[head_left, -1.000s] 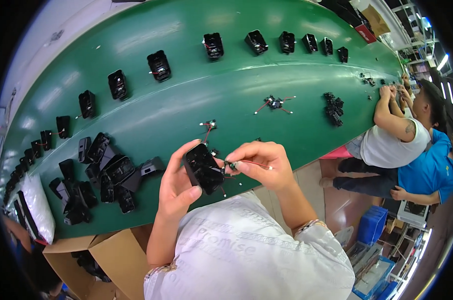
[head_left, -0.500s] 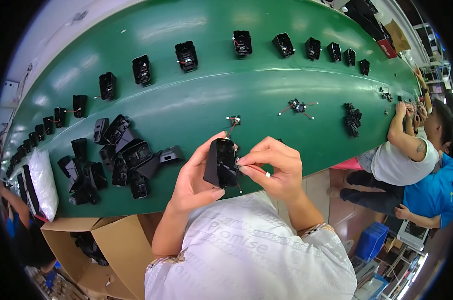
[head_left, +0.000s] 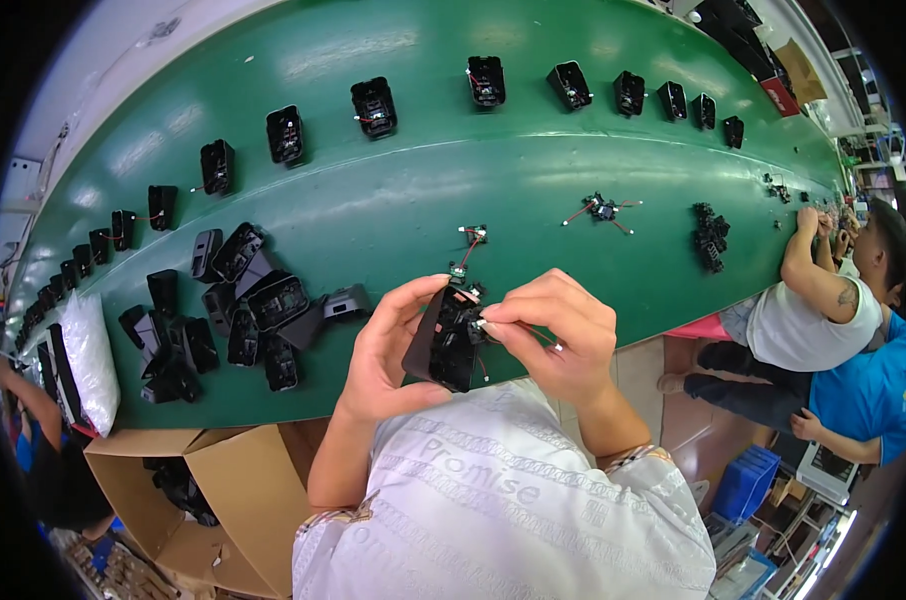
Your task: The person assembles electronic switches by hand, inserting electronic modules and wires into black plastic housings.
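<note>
Black casing (head_left: 445, 350): tipped further right since the earlier frame.
Left hand (head_left: 385, 350): we grip it — over the tabletop's (head_left: 393, 190) near edge.
Right hand (head_left: 563, 335): our fingers (head_left: 518, 309) pinch a small wired part (head_left: 480, 331) — against its right side.

White shirt (head_left: 513, 530) with checked cuffs (head_left: 635, 456)

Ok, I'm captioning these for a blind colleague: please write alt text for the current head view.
A person's left hand holds an open black housing while the right hand pinches a small wired part at its edge. More housings line the green table; others lie heaped left.
</note>
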Demonstrator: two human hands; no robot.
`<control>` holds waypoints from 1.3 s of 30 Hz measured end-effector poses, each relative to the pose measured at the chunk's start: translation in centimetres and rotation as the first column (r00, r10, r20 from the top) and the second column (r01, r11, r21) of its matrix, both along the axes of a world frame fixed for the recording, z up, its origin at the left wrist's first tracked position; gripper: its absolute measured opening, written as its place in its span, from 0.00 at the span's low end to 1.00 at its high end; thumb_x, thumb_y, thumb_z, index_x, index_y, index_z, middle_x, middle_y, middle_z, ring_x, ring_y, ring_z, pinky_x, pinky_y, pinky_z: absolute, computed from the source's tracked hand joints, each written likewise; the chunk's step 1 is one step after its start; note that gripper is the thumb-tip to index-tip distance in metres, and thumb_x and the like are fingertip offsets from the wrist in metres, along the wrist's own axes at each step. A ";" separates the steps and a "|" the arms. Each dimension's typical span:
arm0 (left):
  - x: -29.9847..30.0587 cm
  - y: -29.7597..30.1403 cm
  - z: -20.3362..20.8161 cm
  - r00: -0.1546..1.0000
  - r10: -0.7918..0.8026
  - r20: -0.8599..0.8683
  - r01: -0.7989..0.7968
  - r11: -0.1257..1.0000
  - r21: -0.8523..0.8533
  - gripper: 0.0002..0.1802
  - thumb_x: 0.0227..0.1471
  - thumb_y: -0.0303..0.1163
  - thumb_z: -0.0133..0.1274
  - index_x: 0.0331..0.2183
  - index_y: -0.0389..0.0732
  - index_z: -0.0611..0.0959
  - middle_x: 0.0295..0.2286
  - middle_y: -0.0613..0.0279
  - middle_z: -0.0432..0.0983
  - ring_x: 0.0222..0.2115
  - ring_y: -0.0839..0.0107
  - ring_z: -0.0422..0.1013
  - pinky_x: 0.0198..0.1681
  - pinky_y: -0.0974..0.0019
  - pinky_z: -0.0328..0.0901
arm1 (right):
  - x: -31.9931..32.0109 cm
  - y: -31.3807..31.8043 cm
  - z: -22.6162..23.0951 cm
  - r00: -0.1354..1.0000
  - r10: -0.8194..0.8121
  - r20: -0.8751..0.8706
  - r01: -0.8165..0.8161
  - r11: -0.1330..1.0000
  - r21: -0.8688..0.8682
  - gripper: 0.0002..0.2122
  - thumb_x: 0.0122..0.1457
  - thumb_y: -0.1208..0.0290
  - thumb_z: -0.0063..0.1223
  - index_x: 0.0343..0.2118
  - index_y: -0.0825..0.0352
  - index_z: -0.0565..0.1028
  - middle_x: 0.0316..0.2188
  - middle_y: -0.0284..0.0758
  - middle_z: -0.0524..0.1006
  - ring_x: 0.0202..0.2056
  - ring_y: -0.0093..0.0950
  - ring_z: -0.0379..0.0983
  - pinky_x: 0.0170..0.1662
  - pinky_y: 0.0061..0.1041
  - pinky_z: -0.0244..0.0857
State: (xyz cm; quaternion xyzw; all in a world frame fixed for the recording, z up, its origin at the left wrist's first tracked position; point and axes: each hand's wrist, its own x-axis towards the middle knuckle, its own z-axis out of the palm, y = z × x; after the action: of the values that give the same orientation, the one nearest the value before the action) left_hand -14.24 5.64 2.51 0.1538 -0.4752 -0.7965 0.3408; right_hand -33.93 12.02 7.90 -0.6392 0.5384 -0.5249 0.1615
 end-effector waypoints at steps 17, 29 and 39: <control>-1.2 0.6 -0.3 0.987 0.102 -0.122 -0.125 0.971 -0.202 0.50 0.35 0.20 0.69 0.60 0.36 0.63 0.56 0.43 0.65 0.56 0.58 0.65 0.58 0.56 0.62 | 2.0 -0.3 0.3 0.991 -0.103 -0.090 0.104 0.995 0.007 0.09 0.43 0.84 0.65 0.27 0.67 0.78 0.23 0.30 0.77 0.22 0.24 0.68 0.23 0.21 0.60; 0.6 0.3 0.2 0.993 0.042 0.109 -0.054 0.993 0.102 0.46 0.58 0.65 0.34 0.54 0.29 0.72 0.47 0.42 0.74 0.42 0.54 0.76 0.44 0.55 0.72 | -0.5 -0.7 1.0 0.956 0.259 0.136 -0.283 0.937 0.206 0.14 0.46 0.76 0.66 0.38 0.68 0.82 0.28 0.34 0.75 0.28 0.24 0.70 0.30 0.22 0.64; -1.2 0.9 1.6 0.991 0.104 0.084 -0.131 0.892 0.434 0.40 0.62 0.65 0.29 0.44 0.38 0.78 0.34 0.58 0.79 0.33 0.67 0.77 0.34 0.62 0.74 | -0.2 -1.2 1.4 0.883 0.420 0.211 -0.466 0.843 0.268 0.19 0.40 0.71 0.71 0.38 0.65 0.82 0.49 0.42 0.69 0.48 0.35 0.69 0.46 0.30 0.67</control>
State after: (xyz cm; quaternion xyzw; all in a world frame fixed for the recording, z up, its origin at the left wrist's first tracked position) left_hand -15.40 6.54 4.09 0.2782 -0.2835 -0.8560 0.3309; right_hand -34.16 10.84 9.26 -0.6731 0.4385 -0.4266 0.4156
